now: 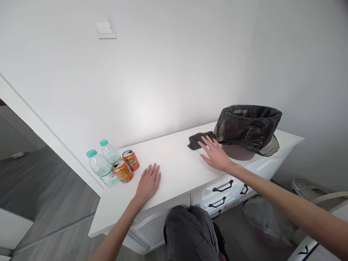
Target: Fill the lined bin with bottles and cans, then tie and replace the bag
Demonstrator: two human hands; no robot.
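Note:
My left hand (149,183) lies palm down on the white cabinet top, fingers out, holding nothing. Just left of it stand two orange cans (123,171) (131,160), their tops open, beside two clear bottles (102,166) (110,152) with teal caps. On the right, my right hand (216,154) is over the cabinet top with its fingers spread and nothing in it. A loose part of black plastic (196,140) lies by its fingertips. Right of that hand is a bin (239,152) lined with a black bag (244,127).
The white cabinet (168,159) has drawers with black handles (223,186) below its front edge. A wall with a switch (105,28) rises behind. Below right are a clear plastic bag (268,219) on the floor and a pale chair-like object (328,197).

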